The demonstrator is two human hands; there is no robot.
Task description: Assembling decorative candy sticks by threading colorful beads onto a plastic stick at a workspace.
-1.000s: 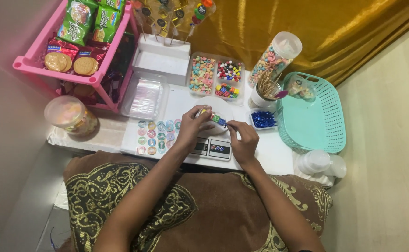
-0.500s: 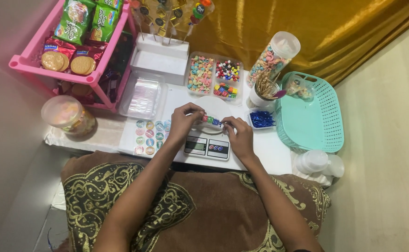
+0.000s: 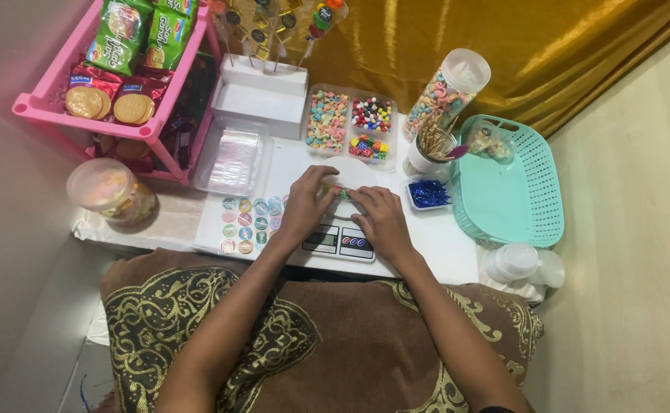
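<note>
Both of my hands meet over a white dish (image 3: 358,170) that rests on a small digital scale (image 3: 340,242). My left hand (image 3: 307,203) pinches a small colourful candy piece (image 3: 340,191) at its fingertips. From the other side, the fingers of my right hand (image 3: 379,218) hold the same piece. Most of the piece is hidden by my fingers. A sheet of round stickers (image 3: 247,226) lies just left of my left hand.
Behind the scale stand a divided clear box of candies (image 3: 350,126), a tall jar of cereal rings (image 3: 446,92), a cup of sticks (image 3: 429,153) and a white stand (image 3: 262,99). A teal basket (image 3: 538,203) is at the right. A pink snack rack (image 3: 44,107) and round tub (image 3: 109,187) are at the left.
My hands stay over the scale. The fingers of both hands have drawn closer together around the small candy piece, and the view has shifted slightly.
</note>
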